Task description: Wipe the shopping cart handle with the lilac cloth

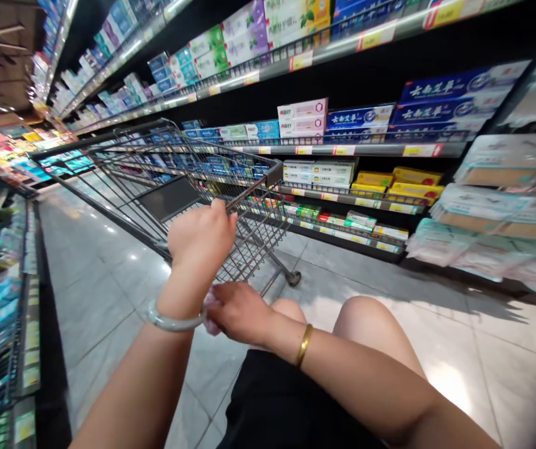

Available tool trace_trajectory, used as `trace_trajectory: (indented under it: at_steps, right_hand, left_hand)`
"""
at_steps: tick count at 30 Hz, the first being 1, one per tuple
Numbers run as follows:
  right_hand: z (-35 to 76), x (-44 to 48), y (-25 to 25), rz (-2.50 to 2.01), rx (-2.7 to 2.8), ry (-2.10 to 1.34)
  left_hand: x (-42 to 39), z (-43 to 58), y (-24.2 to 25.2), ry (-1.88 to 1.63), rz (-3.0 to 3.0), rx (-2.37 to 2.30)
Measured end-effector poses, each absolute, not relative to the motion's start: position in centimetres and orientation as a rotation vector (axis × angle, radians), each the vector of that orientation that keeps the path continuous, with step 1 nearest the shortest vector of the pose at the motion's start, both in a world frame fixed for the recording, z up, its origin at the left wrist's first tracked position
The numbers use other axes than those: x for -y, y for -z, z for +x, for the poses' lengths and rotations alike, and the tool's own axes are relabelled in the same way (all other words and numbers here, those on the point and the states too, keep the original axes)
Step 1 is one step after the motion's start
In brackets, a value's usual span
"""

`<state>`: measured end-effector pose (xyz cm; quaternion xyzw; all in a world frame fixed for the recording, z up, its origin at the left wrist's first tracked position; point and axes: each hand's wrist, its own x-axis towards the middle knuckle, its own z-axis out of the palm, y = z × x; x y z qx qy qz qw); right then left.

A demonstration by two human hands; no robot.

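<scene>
My left hand (202, 236) is closed around the near rim of a metal wire shopping cart (261, 246). A pale jade-like bangle (174, 319) circles my left wrist. Just below and to the right, my right hand (243, 312) has its fingers curled around a crumpled pale purple thing (212, 313), perhaps a cloth or tissue, partly hidden by my left wrist. On my right wrist sits a gold bracelet (304, 345). A dark panel (169, 198) is fixed inside the cart, and one wheel (293, 277) shows under it.
Shelves of boxed toothpaste (450, 100) run along the right side, with yellow boxes (415, 182) lower down. Clear-wrapped packs (497, 206) hang at the far right. Another stocked shelf (3, 312) lines the left. The tiled floor (103, 274) lies between, and my knees (370, 324) are below.
</scene>
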<state>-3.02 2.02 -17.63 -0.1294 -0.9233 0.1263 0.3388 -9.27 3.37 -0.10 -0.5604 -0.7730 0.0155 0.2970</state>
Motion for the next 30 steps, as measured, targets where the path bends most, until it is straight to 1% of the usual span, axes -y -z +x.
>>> trace_trajectory:
  at_steps: [2, 4, 7, 9, 11, 14, 16, 17, 19, 21, 23, 25, 28, 30]
  right_hand:
    - [-3.1, -2.7, 17.7, -0.348, 2.437, -0.34]
    - [-2.2, -5.0, 17.6, -0.547, 2.369, -0.362]
    - [-0.5, -8.3, 17.3, -0.757, 2.248, -0.278]
    - [-0.2, -8.4, 17.6, -0.802, 2.219, -0.254]
    - [-0.8, -6.9, 18.3, -0.686, 2.285, -0.231]
    - [-2.4, -4.1, 19.6, -0.268, 2.456, -0.12]
    - [-2.6, -4.0, 19.9, -0.172, 2.49, -0.065]
    - [-2.3, -4.6, 19.8, -0.215, 2.488, -0.062]
    - [-1.3, -6.9, 19.1, -0.455, 2.429, -0.126]
    - [-0.1, -9.1, 18.2, -0.748, 2.282, -0.24]
    - [0.4, -9.9, 17.5, -0.913, 2.159, -0.315]
    - [0.1, -9.0, 17.4, -0.833, 2.198, -0.321]
    - [-1.2, -6.9, 17.7, -0.481, 2.385, -0.257]
    - [-1.5, -6.9, 17.8, -0.407, 2.414, -0.246]
  left_hand:
    - [-3.4, -9.5, 0.2, -0.023, -1.485, 2.05]
    - [-3.3, -9.8, 0.3, -0.006, -1.492, 2.042]
    - [-3.3, -10.2, 0.4, 0.018, -1.491, 2.061]
    - [-3.3, -10.4, 0.5, 0.034, -1.473, 2.071]
    - [-3.3, -10.5, 0.6, 0.047, -1.448, 2.077]
    - [-3.3, -10.7, 0.7, 0.055, -1.42, 2.096]
    - [-3.3, -10.9, 0.7, 0.057, -1.424, 2.103]
    - [-3.3, -11.0, 0.8, 0.059, -1.43, 2.101]
    - [-3.2, -11.1, 0.9, 0.07, -1.439, 2.091]
    - [-3.2, -11.2, 0.9, 0.08, -1.442, 2.084]
    - [-3.2, -11.2, 0.9, 0.086, -1.444, 2.078]
    - [-3.2, -11.1, 0.9, 0.092, -1.44, 2.072]
    - [-3.2, -10.9, 0.9, 0.093, -1.436, 2.077]
    - [-3.2, -10.9, 0.8, 0.083, -1.436, 2.085]
